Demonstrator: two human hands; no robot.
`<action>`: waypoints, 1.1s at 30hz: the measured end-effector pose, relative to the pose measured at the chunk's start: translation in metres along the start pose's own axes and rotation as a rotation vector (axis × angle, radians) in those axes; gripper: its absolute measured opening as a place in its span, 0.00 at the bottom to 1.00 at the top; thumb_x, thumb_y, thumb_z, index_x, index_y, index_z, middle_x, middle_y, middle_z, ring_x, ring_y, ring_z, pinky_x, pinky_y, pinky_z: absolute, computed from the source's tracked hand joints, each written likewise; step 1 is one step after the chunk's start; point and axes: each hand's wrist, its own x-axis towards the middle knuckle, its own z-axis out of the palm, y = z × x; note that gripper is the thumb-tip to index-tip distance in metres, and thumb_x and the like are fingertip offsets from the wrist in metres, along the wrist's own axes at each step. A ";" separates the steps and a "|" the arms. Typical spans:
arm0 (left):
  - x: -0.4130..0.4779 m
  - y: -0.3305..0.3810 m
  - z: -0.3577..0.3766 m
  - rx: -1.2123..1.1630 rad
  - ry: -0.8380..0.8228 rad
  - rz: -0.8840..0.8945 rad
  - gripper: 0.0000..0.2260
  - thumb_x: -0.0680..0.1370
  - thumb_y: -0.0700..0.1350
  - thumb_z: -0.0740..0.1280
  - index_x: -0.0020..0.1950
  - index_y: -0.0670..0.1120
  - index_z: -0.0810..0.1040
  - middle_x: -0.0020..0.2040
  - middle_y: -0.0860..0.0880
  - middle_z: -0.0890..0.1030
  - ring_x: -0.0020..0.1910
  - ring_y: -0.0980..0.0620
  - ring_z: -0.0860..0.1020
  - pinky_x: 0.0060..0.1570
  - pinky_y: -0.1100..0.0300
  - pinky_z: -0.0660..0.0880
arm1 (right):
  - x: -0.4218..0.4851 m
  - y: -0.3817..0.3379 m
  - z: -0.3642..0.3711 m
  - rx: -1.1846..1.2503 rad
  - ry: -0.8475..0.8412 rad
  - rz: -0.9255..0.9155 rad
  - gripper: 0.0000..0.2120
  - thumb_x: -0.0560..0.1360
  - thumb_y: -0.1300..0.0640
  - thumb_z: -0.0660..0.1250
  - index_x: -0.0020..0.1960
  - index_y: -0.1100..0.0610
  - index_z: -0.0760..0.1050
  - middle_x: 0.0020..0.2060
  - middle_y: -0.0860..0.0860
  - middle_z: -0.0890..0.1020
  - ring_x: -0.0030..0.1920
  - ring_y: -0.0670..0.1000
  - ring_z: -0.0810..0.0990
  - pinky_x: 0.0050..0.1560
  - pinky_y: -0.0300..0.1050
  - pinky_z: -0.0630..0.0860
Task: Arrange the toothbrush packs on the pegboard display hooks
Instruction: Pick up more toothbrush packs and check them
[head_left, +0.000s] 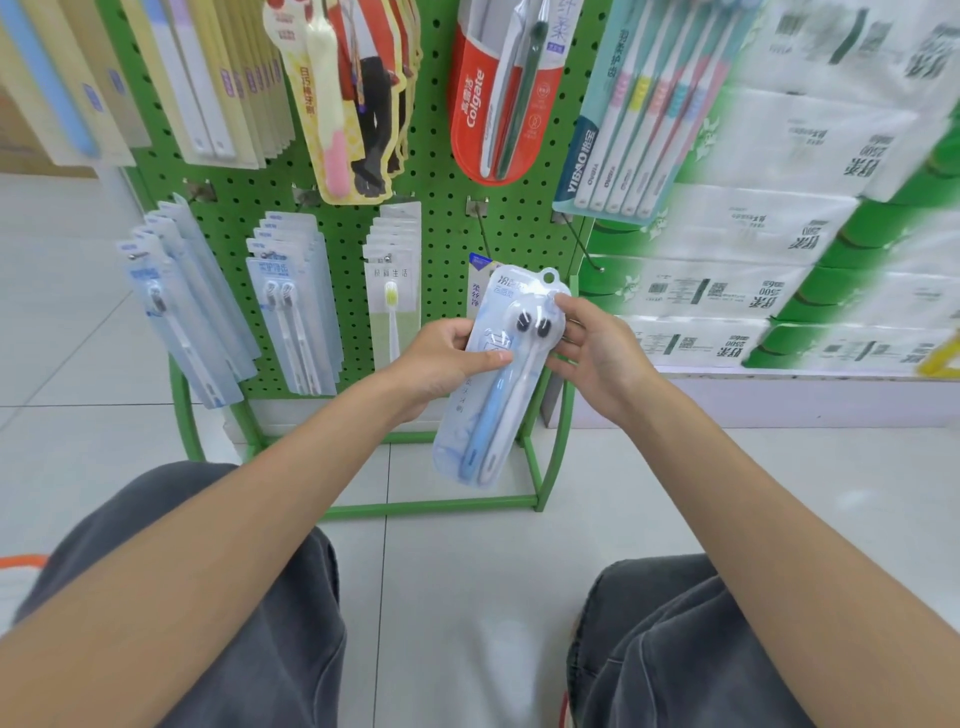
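- Head view: toothbrush pack (488, 426) is held in front of the lower right of the green pegboard (441, 208), just below a bare hook (483, 231).
- Left hand (441, 358) grips the pack's left edge, thumb across the front.
- Right hand (597, 353) pinches the upper right edge, beside the brush heads.
- Long axis near upright, hang tab up and tilted right, handles down-left.

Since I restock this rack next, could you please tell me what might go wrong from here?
The toothbrush pack is tilted, so its small hang tab may miss the bare hook. The right hand pinches only its edge, so it might slip. Raising it could bump the pack behind it.
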 end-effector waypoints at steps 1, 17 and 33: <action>0.000 0.000 0.000 -0.005 0.003 -0.002 0.14 0.75 0.43 0.74 0.59 0.45 0.81 0.53 0.49 0.85 0.52 0.51 0.83 0.49 0.60 0.79 | 0.000 0.000 -0.001 -0.009 0.004 0.015 0.07 0.80 0.54 0.63 0.52 0.55 0.79 0.45 0.51 0.85 0.46 0.51 0.83 0.52 0.45 0.77; 0.021 0.009 0.054 -0.077 0.058 0.080 0.21 0.77 0.31 0.64 0.63 0.54 0.71 0.57 0.51 0.80 0.52 0.55 0.80 0.39 0.65 0.76 | 0.025 0.006 -0.029 -0.100 0.371 -0.013 0.14 0.77 0.57 0.68 0.62 0.56 0.73 0.55 0.54 0.81 0.55 0.54 0.80 0.61 0.52 0.76; 0.045 0.004 0.078 -0.015 0.085 0.060 0.26 0.78 0.31 0.61 0.72 0.52 0.67 0.61 0.52 0.77 0.54 0.53 0.80 0.56 0.55 0.76 | 0.049 0.008 -0.041 -0.067 0.449 -0.004 0.17 0.77 0.56 0.67 0.66 0.52 0.72 0.57 0.52 0.80 0.55 0.53 0.79 0.46 0.43 0.72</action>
